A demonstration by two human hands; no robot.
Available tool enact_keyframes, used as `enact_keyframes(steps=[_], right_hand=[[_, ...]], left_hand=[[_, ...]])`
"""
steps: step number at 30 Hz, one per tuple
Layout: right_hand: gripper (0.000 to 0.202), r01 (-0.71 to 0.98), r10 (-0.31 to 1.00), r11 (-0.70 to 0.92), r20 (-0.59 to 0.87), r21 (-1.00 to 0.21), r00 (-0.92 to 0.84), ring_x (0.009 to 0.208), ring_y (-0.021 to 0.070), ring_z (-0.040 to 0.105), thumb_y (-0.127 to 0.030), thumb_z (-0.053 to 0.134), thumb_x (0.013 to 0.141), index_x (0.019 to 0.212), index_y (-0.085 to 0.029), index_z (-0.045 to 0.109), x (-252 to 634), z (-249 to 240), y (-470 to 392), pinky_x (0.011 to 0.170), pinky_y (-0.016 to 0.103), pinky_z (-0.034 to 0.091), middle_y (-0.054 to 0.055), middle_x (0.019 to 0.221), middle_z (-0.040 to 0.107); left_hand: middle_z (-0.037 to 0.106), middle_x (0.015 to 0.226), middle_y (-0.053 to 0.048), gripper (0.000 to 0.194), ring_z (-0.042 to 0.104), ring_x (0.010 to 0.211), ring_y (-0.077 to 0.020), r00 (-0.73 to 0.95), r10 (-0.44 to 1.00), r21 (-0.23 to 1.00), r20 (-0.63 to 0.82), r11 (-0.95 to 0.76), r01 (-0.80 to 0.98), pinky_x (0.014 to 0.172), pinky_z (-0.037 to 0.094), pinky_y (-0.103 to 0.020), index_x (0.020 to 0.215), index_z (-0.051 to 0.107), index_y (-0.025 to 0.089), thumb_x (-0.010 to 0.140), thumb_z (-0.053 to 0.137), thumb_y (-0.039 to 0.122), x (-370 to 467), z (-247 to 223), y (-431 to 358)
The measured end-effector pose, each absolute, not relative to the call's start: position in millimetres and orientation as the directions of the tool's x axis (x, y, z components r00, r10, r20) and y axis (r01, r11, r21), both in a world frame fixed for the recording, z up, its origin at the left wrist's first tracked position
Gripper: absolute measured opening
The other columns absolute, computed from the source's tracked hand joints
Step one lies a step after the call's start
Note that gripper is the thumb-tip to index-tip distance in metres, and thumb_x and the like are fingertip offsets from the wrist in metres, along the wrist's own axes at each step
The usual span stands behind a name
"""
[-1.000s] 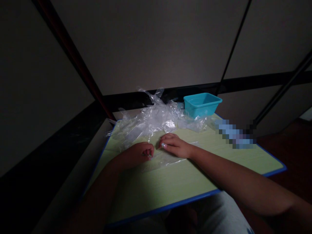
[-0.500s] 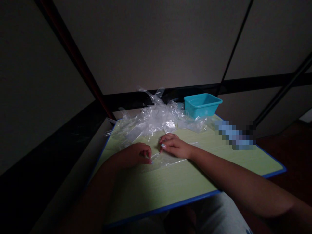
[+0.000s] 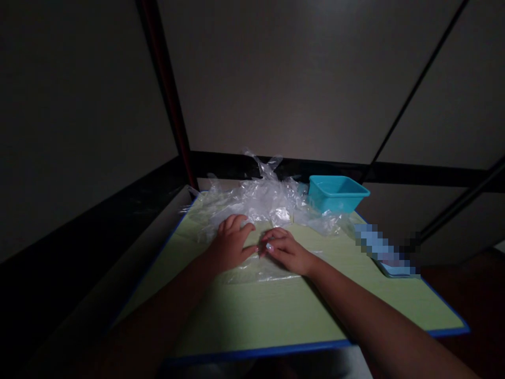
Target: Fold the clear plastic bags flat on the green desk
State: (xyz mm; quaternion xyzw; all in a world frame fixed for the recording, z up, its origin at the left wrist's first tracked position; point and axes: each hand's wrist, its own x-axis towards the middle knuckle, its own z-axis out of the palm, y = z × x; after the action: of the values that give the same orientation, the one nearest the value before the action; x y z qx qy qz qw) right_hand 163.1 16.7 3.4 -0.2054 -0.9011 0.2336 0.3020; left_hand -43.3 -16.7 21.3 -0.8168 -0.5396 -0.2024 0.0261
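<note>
Head view, with 12 o'clock straight ahead of the person and directions taken from the hands: the left hand [image 3: 234, 242] is spread, thumb and forefinger well apart, with nothing visible in its grasp. The right hand [image 3: 286, 250], just beside it at 3 o'clock, has its fingers bent and thumb forward; whether it pinches any plastic cannot be told. The thumb tip of the left hand points at the fingers of the right, very near them.

A clear sheet [image 3: 268, 270] lies flat on the table [image 3: 252, 316], below and between the hands, its near edge showing at 6 o'clock. At 12 o'clock a crumpled clear pile [image 3: 260, 197] spreads over the far side. The turquoise tub [image 3: 339, 200] stands at 2 o'clock, beside the pile. At 3 o'clock, well apart from the hands, lies a pixelated blue object [image 3: 381, 252].
</note>
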Motion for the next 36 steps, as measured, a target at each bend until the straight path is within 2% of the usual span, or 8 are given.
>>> enact_keyframes(steps=[4,8,18,21,23,25,28,36], right_hand=[[0.044,0.232,0.508,0.811,0.451,-0.536,-0.734,0.101,0.0185,0.050,-0.049,0.035,0.091,0.085,-0.021,0.069,162,4,17,0.094,0.039,0.030,0.006,0.100,0.059],[0.044,0.222,0.497,0.818,0.457,-0.531,-0.738,0.100,0.0185,0.050,-0.048,0.034,0.092,0.085,-0.021,0.069,162,3,18,0.094,0.039,0.030,0.007,0.098,0.059],[0.032,0.296,0.510,0.825,0.409,-0.481,-0.757,0.106,0.0202,0.047,-0.044,0.042,0.090,0.086,-0.022,0.066,164,10,10,0.097,0.044,0.022,0.006,0.102,0.056],[0.030,0.317,0.497,0.841,0.392,-0.439,-0.774,0.112,0.0222,0.043,-0.043,0.043,0.089,0.100,-0.023,0.062,166,17,4,0.099,0.046,0.021,0.008,0.112,0.054],[0.037,0.346,0.496,0.845,0.355,-0.408,-0.792,0.121,0.0245,0.036,-0.044,0.042,0.089,0.119,-0.025,0.052,168,22,-2,0.101,0.050,0.018,0.010,0.126,0.047],[0.050,0.386,0.496,0.847,0.281,-0.366,-0.822,0.130,0.0274,0.025,-0.046,0.040,0.089,0.135,-0.027,0.035,167,26,-9,0.103,0.055,0.011,0.010,0.142,0.031],[0.064,0.399,0.460,0.867,0.174,-0.298,-0.871,0.135,0.0298,0.013,-0.049,0.039,0.089,0.143,-0.029,0.014,164,27,-18,0.103,0.058,0.002,0.010,0.150,0.014],[0.075,0.407,0.444,0.871,0.086,-0.276,-0.892,0.136,0.0260,0.010,-0.052,0.039,0.088,0.145,-0.020,0.001,158,18,-24,0.105,0.055,-0.004,0.014,0.147,0.016]], left_hand=[[0.009,0.150,-0.010,0.067,0.004,0.135,-0.0362,0.388,0.880,0.116,0.275,-0.431,0.895,0.105,0.013,-0.051,0.134,0.038,0.024,0.074,0.060,0.045,-48,18,-17],[-0.005,0.151,-0.011,0.082,-0.006,0.136,-0.0365,0.393,0.900,0.108,0.188,-0.416,0.903,0.105,0.013,-0.051,0.140,0.026,0.025,0.071,0.061,0.051,-57,17,-14],[-0.005,0.150,-0.013,0.104,-0.010,0.135,-0.0378,0.315,0.949,0.141,-0.015,-0.310,0.940,0.104,0.010,-0.056,0.141,0.022,0.030,0.054,0.072,0.058,-69,31,-14],[-0.008,0.150,-0.014,0.109,-0.011,0.134,-0.0409,0.259,0.966,0.121,-0.002,-0.257,0.959,0.101,0.005,-0.062,0.141,0.022,0.031,0.049,0.073,0.060,-69,31,-14],[-0.010,0.150,-0.014,0.111,-0.011,0.133,-0.0425,0.244,0.970,0.114,0.003,-0.243,0.963,0.099,0.004,-0.064,0.141,0.022,0.031,0.047,0.073,0.062,-70,30,-13],[-0.011,0.149,-0.014,0.112,-0.012,0.133,-0.0428,0.243,0.970,0.114,0.000,-0.242,0.964,0.099,0.004,-0.064,0.141,0.021,0.031,0.048,0.072,0.064,-70,29,-13],[-0.011,0.149,-0.014,0.115,-0.012,0.133,-0.0433,0.225,0.974,0.119,-0.012,-0.222,0.968,0.097,0.003,-0.066,0.141,0.019,0.032,0.045,0.072,0.066,-71,27,-11],[-0.011,0.149,-0.016,0.123,-0.015,0.133,-0.0409,0.198,0.980,0.124,-0.016,-0.194,0.973,0.095,0.000,-0.068,0.142,0.008,0.034,0.042,0.073,0.066,-70,27,-12]])
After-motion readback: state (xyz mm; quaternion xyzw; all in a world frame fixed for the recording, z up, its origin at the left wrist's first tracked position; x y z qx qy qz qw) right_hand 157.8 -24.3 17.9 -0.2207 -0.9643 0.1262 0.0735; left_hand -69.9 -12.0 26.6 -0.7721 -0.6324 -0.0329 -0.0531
